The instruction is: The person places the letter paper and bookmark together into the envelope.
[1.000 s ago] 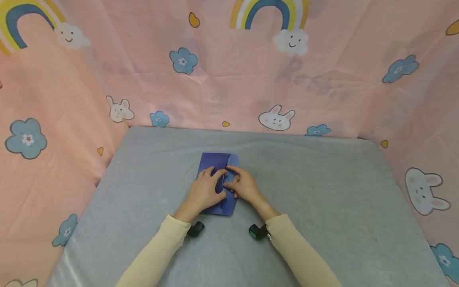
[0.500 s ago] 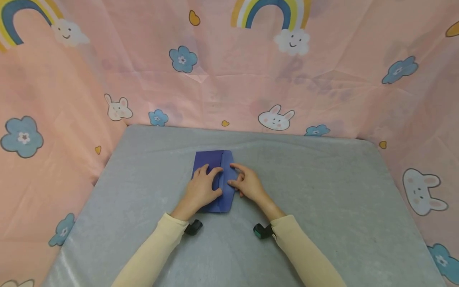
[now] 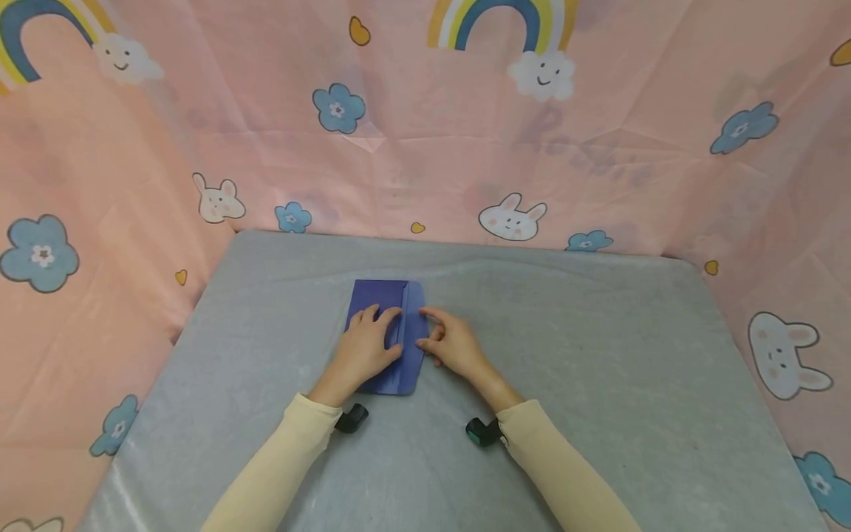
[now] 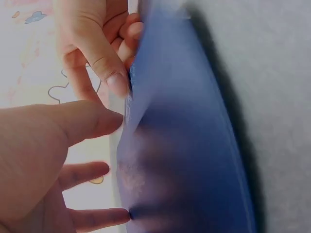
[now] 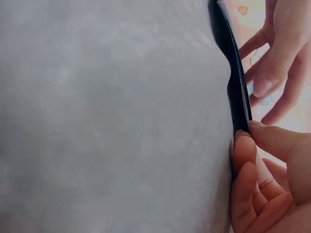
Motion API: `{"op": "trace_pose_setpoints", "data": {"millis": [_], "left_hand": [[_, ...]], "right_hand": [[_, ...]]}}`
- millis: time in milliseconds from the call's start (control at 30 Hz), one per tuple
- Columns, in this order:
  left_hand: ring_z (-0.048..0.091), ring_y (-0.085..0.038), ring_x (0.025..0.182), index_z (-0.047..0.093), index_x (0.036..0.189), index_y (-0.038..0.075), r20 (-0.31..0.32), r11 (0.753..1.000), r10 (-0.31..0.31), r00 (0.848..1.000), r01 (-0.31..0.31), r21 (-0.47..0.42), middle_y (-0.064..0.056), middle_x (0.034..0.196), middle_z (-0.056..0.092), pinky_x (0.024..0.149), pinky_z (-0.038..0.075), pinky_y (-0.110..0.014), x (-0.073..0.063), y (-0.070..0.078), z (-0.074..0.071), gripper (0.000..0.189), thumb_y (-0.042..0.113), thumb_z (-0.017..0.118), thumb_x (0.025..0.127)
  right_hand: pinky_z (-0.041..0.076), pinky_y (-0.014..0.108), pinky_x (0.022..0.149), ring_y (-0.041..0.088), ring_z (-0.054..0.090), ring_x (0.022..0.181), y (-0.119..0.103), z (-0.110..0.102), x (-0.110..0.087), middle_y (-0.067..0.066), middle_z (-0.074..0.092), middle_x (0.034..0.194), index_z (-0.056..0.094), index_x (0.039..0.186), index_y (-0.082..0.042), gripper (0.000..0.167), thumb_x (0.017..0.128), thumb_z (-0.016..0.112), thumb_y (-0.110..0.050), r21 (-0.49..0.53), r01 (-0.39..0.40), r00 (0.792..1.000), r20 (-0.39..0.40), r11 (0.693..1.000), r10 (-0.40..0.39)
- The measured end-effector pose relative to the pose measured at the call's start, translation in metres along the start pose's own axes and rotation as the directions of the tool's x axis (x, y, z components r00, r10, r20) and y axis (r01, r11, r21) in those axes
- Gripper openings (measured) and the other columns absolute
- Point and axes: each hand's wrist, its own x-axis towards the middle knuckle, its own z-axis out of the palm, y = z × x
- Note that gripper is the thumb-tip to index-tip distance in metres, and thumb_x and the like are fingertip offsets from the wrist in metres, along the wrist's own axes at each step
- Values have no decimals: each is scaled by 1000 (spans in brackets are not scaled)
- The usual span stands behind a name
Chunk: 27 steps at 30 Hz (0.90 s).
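A blue envelope [image 3: 376, 292] lies on the grey cloth with its lighter flap [image 3: 411, 373] spread out to the right. My left hand [image 3: 359, 346] rests on the envelope's body, fingers spread and fingertips near the flap's fold. At the flap's outer edge is my right hand [image 3: 457, 344], its thumb above and curled fingers below, pinching the edge in the right wrist view. There the envelope [image 5: 238, 80] shows edge-on as a thin dark strip. In the left wrist view the blue paper [image 4: 194, 126] stretches beside both hands, partly blurred.
Grey cloth [image 3: 585, 369] covers the table. Pink fabric [image 3: 412, 170] with rainbows, rabbits and flowers hangs at the back and both sides. A small black device [image 3: 351, 418] sits at the left wrist, another device [image 3: 482, 431] at the right.
The envelope and my left hand have shifted left. My right hand moved right from near the fold to the flap's outer edge, then slightly back left.
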Motion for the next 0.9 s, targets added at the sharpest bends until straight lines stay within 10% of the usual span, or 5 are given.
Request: {"op": "trace_pose_setpoints", "data": {"millis": [900], "left_hand": [[50, -41, 128, 61, 137, 24, -45, 989, 117, 992, -113, 93, -17, 147, 50, 100, 47, -55, -2, -21, 8, 55, 38, 75, 86]], "right_hand": [[49, 27, 50, 10, 56, 46, 7, -12, -13, 7, 68, 72, 48, 145, -10, 57, 92, 68, -15, 24, 55, 998, 0, 998, -55]]}}
